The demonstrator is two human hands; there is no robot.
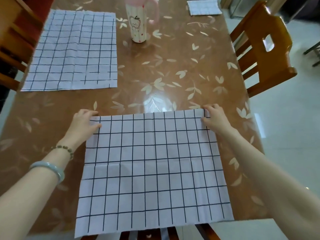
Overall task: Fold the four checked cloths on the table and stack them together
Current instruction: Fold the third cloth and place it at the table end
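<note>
Checked cloths, white with dark grid: near cloth [152, 170] spread flat, left cloth [72, 51] spread flat, folded cloth [204, 6] far right.

A checked cloth [152, 170] is lying spread on the near part of the table [173, 70], its near edge hanging over the table's front edge above a chair [206, 231] tucked in below. The left hand [84, 123] is pinching the cloth's far left corner and the right hand [213, 118] is pinching its far right corner. Behind and to the left, well apart, a second checked cloth [72, 52] is lying spread by the table's left edge. A handled tumbler [137, 26] is standing upright just to its right. A folded checked cloth [204, 6] is lying at the far right. One side chair [15, 40] is standing left of the table and another side chair [263, 54] right of it.
</note>
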